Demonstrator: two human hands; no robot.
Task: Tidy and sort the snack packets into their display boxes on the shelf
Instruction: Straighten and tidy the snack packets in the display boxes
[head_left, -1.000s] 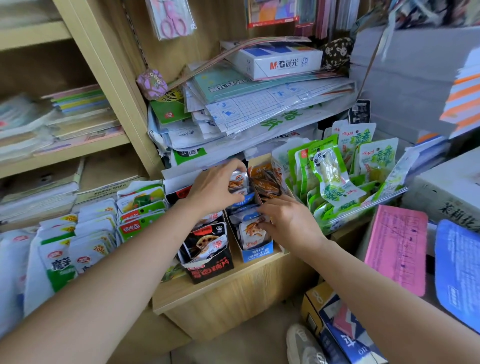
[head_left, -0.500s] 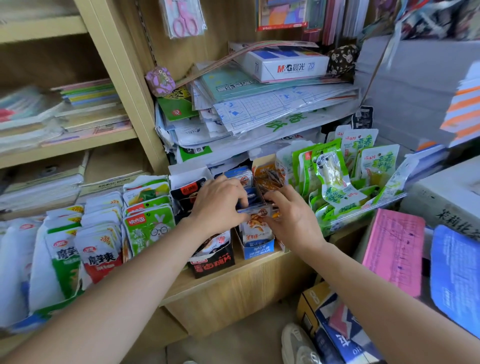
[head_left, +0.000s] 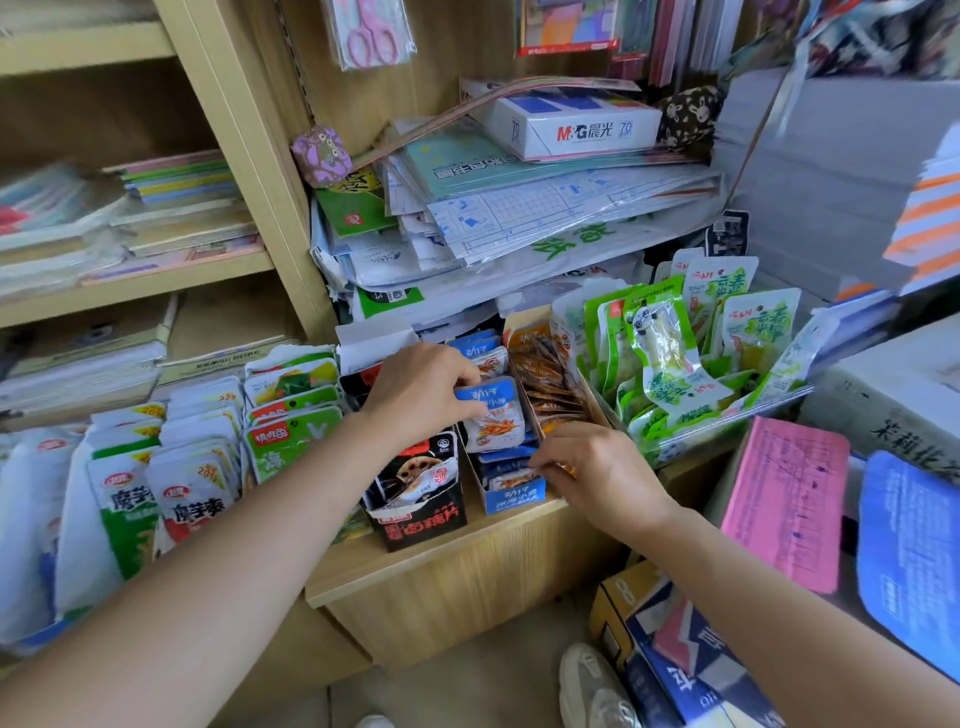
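- I see the left hand in the middle of the frame. Its thumb and fingers pinch a blue-and-white packet by the upper left corner.
- This packet stands upright, lifted a little above the other blue packets in the blue display box.
- The right hand is just right of this box, lower in the frame. Its fingers are curled at the front packets by the box's right wall. I cannot tell whether they grasp a packet or only the wall.
- Left of the blue box, touching it, stands a black display box with dark packets inside.
- Right of the blue box is a brown box with a row of orange-brown packets.
- Further right, a clear tray holds green packets, some tilted.
- All boxes stand on the wooden shelf ledge.
- At lower left of the frame, rows of white and green packets stand close together.
- At right lies a pink sheet; at upper middle, a white stationery box rests on piled papers.
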